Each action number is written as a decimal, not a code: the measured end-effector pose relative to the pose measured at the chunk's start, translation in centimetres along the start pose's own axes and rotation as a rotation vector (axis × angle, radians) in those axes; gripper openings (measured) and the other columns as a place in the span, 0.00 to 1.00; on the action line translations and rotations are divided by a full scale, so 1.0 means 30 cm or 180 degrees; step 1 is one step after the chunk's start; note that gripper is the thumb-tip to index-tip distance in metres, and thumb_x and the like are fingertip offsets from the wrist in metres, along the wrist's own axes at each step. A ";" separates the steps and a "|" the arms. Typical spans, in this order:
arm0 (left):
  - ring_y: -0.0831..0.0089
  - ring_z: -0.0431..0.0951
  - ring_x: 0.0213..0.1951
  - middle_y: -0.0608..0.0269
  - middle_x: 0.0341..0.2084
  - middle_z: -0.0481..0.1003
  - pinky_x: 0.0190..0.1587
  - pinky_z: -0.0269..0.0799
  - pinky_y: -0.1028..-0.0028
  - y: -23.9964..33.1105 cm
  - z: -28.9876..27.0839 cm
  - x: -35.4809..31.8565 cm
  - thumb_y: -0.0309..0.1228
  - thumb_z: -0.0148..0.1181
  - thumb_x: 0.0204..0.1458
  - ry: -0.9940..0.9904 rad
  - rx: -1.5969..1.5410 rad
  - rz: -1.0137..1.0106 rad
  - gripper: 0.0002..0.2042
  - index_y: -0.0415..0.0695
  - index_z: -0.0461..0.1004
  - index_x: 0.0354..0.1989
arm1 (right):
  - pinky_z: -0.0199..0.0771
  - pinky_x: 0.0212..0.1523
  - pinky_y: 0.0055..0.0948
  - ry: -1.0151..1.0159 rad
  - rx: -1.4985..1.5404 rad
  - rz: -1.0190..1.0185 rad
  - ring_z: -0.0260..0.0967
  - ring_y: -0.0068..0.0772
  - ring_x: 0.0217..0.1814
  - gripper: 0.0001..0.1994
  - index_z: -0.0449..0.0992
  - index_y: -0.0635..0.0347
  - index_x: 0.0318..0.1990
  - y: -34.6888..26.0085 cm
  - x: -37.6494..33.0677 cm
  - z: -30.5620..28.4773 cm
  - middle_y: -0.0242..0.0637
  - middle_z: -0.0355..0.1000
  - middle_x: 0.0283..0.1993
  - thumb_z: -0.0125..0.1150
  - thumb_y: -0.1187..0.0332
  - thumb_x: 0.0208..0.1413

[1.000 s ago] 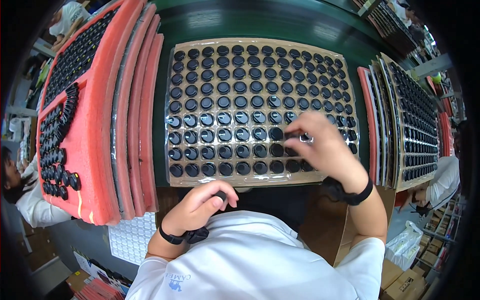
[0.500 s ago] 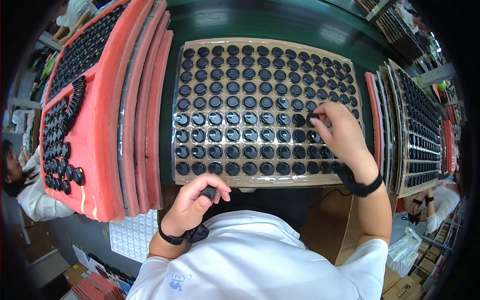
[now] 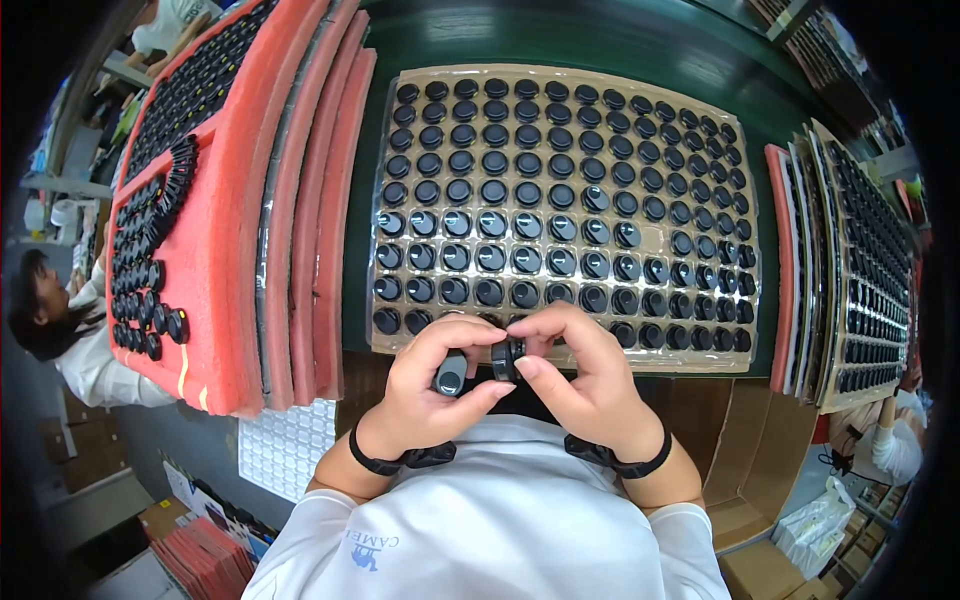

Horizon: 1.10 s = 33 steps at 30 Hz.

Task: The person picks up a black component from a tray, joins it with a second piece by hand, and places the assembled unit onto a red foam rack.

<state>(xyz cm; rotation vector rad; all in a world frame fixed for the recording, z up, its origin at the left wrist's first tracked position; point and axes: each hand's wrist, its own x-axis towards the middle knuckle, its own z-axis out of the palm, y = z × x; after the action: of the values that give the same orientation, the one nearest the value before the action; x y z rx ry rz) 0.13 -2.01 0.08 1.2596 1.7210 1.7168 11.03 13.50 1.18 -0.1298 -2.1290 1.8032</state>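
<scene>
In front of my body, my left hand [image 3: 418,390] and my right hand [image 3: 592,372] pinch one black round part [image 3: 502,360] between thumbs and fingertips. It is ringed like a small lens or cap and is held edge-on. Tucked in my left palm is a short dark grey cylindrical piece [image 3: 451,374] with a shiny end. Just beyond my hands lies a brown-backed clear blister tray [image 3: 656,239], filled with rows of similar black round parts [image 3: 527,162]. One pocket, right of its middle, holds no part. My fingers cover some of the tray's near row.
At left stands a stack of pink foam trays [image 3: 225,300], the outermost carrying black parts. More filled trays [image 3: 840,270] lean at right. The green tabletop [image 3: 560,45] extends behind the tray. Below are a white gridded tray [image 3: 288,450] and cardboard boxes [image 3: 765,450]. Other people sit at both sides.
My right hand has come from the tray's right side to my left hand, bringing a black round part. The pocket it left is bare. The whole view has shifted slightly.
</scene>
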 end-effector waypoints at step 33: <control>0.79 0.69 0.25 0.53 0.30 0.73 0.25 0.63 0.82 0.007 0.031 0.001 0.38 0.66 0.46 0.0336 -0.1826 -0.1132 0.22 0.37 0.65 0.43 | 0.62 0.37 0.27 0.0022 0.3249 0.0511 0.60 0.24 0.30 0.15 0.64 0.64 0.43 0.087 -0.016 0.049 0.36 0.65 0.31 0.43 0.58 0.63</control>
<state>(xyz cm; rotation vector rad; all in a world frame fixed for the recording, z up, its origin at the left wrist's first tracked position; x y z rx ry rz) 0.92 -1.48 0.13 0.5822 1.2611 1.8810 10.62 12.46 -1.65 -0.0435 -0.9851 2.7136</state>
